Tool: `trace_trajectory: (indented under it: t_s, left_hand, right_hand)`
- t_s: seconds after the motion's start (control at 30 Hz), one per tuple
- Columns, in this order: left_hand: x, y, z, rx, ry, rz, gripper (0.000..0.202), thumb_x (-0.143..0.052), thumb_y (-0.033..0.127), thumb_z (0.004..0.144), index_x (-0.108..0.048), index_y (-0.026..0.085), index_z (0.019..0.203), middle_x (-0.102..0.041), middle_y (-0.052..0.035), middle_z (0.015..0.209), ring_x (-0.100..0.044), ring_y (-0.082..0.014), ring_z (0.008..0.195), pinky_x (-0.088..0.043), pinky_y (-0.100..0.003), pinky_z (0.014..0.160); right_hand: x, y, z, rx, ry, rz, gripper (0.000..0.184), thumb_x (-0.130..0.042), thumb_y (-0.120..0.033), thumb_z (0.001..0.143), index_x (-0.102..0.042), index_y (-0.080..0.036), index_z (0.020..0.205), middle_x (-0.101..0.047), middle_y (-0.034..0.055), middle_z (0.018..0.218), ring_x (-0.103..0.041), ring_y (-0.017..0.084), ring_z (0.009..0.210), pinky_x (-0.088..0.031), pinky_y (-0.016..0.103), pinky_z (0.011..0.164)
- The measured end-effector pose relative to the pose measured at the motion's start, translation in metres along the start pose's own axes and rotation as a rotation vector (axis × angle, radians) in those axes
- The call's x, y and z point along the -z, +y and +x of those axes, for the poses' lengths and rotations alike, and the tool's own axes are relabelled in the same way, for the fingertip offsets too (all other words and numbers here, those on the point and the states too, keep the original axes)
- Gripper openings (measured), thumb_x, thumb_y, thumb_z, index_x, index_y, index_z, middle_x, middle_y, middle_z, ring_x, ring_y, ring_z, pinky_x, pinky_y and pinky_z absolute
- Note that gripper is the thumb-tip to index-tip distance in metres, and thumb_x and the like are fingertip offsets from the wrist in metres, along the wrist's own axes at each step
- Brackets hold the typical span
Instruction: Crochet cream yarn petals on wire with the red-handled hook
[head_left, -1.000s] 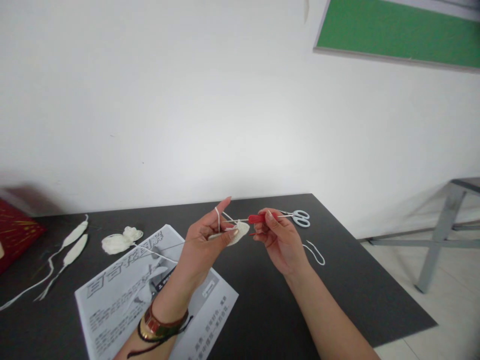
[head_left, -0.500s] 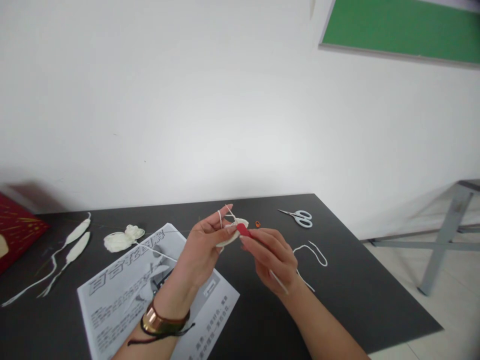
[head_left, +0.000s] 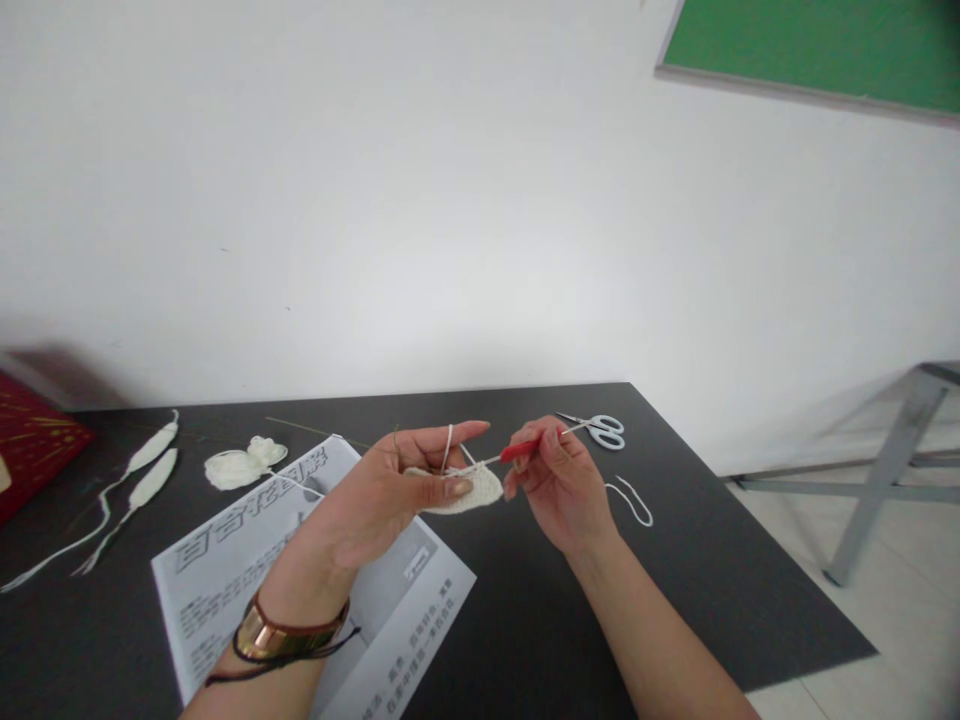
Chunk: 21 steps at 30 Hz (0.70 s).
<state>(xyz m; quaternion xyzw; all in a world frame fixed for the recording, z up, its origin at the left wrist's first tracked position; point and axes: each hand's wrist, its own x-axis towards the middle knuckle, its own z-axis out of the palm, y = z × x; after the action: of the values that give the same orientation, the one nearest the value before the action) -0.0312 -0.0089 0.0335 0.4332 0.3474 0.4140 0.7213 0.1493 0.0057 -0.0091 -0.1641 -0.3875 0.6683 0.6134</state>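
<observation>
My left hand point(head_left: 405, 485) pinches a small white crocheted piece point(head_left: 480, 492) between thumb and fingers. White yarn point(head_left: 450, 447) loops over its outstretched index finger. A crochet hook point(head_left: 519, 451) with a red grip is held in my right hand point(head_left: 559, 485), its metal shaft reaching left to the edge of the crocheted piece. The hook's tip is too small to make out among the stitches. From the left hand a strand runs back to a loose white yarn bundle point(head_left: 244, 465) on the table.
Two white crocheted petals point(head_left: 153, 478) with yarn tails lie at the left, near a red box point(head_left: 37, 440). A printed sheet point(head_left: 225, 560) is under my left forearm. Scissors point(head_left: 606, 431) and a yarn scrap point(head_left: 636, 502) lie at the right on the black table point(head_left: 720, 600).
My right hand has turned and moved up, so the hook now points left with its shaft showing. The crocheted piece is turned flatter, showing more of its surface. The view shifted slightly.
</observation>
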Motion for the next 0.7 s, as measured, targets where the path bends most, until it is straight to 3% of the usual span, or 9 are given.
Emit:
trace_trajectory:
  t_s: [0.23,0.7]
  left_hand:
    - [0.001,-0.001,-0.005,0.050,-0.098,0.097,0.049,-0.073,0.015,0.067,-0.064,0.021,0.115,-0.058,0.0001,0.072,-0.052,-0.0090,0.062,-0.040,-0.021,0.060]
    - [0.004,-0.004,-0.007,0.058,-0.114,0.228,0.046,-0.071,0.019,0.068,-0.065,0.022,0.113,-0.062,-0.0027,0.073,-0.056,-0.0128,0.060,-0.042,-0.024,0.057]
  right_hand:
    - [0.000,-0.010,-0.001,-0.008,-0.054,-0.090,0.020,-0.062,-0.036,0.081,-0.060,-0.018,0.072,-0.054,-0.0021,0.062,-0.053,0.010,0.049,-0.051,0.022,0.041]
    - [0.001,-0.027,-0.003,0.090,-0.043,-0.293,0.023,-0.063,-0.038,0.078,-0.060,-0.019,0.068,-0.052,-0.0013,0.061,-0.050,0.011,0.046,-0.041,0.022,0.038]
